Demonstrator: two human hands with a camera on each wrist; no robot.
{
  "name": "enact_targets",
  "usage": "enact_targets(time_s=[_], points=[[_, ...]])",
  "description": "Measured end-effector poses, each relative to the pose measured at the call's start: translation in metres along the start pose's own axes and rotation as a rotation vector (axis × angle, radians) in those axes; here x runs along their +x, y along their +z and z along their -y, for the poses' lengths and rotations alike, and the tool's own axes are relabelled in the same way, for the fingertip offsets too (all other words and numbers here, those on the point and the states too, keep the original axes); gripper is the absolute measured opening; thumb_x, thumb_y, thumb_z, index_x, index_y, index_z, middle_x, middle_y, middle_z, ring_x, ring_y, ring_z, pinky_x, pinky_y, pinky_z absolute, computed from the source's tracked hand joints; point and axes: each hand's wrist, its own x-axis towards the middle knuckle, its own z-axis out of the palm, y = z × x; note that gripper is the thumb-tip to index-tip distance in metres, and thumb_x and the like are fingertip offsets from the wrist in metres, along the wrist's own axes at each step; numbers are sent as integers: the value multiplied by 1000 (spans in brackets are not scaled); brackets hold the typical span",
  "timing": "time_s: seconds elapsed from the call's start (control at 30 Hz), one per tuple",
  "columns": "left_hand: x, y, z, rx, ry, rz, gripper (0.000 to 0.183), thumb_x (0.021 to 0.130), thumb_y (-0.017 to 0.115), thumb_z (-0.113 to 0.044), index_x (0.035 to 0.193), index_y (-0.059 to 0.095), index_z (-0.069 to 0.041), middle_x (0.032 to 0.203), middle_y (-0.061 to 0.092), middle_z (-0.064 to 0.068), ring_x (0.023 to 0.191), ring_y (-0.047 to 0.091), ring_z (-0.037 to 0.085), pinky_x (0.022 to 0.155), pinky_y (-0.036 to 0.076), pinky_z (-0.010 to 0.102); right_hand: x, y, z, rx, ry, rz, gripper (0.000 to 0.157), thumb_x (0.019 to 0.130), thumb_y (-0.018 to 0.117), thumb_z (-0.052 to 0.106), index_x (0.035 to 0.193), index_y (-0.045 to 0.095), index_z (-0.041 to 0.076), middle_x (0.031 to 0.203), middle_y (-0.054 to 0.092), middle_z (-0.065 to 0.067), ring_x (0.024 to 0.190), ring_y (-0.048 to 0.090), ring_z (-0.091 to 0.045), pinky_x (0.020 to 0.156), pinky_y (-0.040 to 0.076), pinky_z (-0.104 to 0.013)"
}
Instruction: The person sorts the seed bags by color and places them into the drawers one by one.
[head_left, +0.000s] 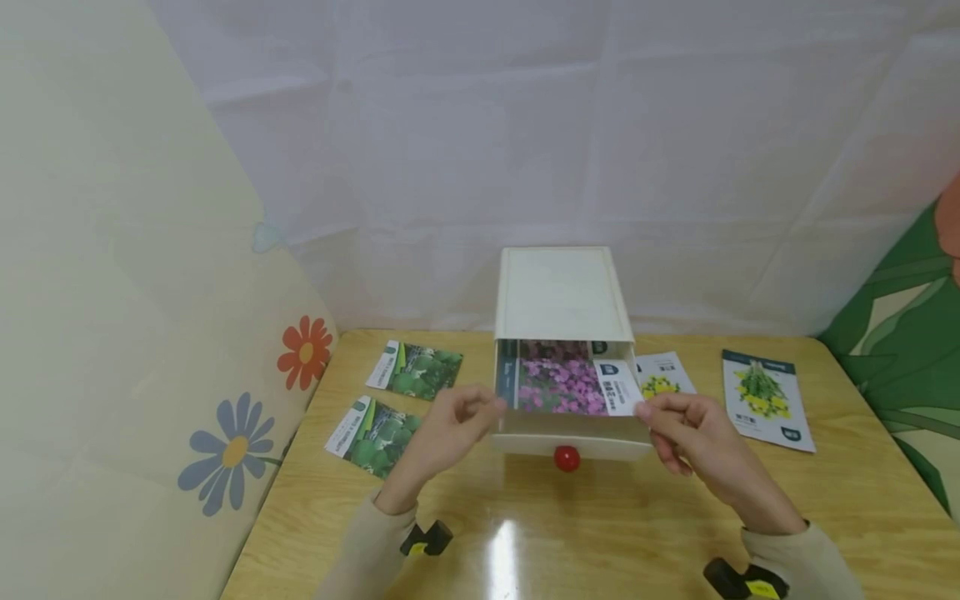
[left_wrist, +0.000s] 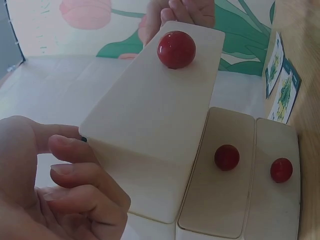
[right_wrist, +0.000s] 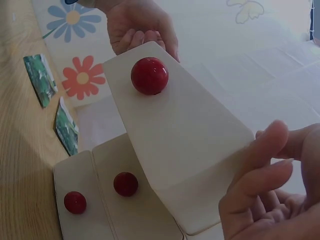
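Note:
A seed packet with purple flowers lies level over the pulled-out top drawer of a small white cabinet. With its fingertips my left hand pinches the packet's dark left end; a dark bit of it shows at those fingers in the left wrist view. The white right end is pinched by my right hand, between thumb and index finger. Behind it, inside the drawer, another purple-flower packet partly shows. A round red knob sits on the drawer front.
Two lower drawers with red knobs are shut. Left of the cabinet lie two green-leaf packets. On the right lie two yellow-flower packets, the nearer one partly behind the drawer. A white cloth hangs behind the wooden table.

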Motion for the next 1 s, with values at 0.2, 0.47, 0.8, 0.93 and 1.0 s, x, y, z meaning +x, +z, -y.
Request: enact_targets(time_s=[0.2, 0.47, 0.8, 0.93, 1.0], points=[[1, 0, 1, -20, 37, 0, 26, 103, 57, -20, 97, 68, 2, 54, 40, -2, 44, 30, 7, 40, 29, 19, 1, 0, -1, -14, -20, 11, 31, 108, 47, 21, 98, 61, -6, 57, 50, 3, 45, 45, -13, 34, 30, -37], [0, 1, -1, -22, 26, -14, 30, 103, 57, -19, 83, 67, 0, 51, 37, -3, 43, 30, 7, 40, 30, 19, 1, 1, -2, -36, -12, 4, 37, 107, 48, 23, 89, 57, -8, 53, 41, 0, 42, 33, -20, 34, 29, -38], [-4, -1, -4, -9, 3, -15, 33, 103, 57, -25, 77, 67, -8, 47, 34, -2, 41, 27, 8, 38, 25, 19, -6, 4, 1, -93, 29, -47, 40, 105, 53, 27, 81, 56, -4, 52, 41, 3, 41, 35, -13, 33, 33, -32], [-5, -1, -4, -19, -31, -9, 35, 103, 57, -31, 77, 67, -9, 47, 34, -2, 41, 27, 8, 37, 23, 19, -11, 7, 4, -136, 39, -65, 39, 104, 54, 30, 82, 56, -3, 53, 45, 1, 42, 38, -13, 35, 37, -31], [-5, -2, -3, -22, -45, -12, 37, 103, 57, -33, 78, 68, -7, 47, 34, -2, 40, 27, 9, 36, 22, 20, -15, 9, 6, -166, 33, -86, 38, 104, 55, 31, 84, 58, -1, 54, 48, -1, 42, 42, -16, 36, 39, -31]])
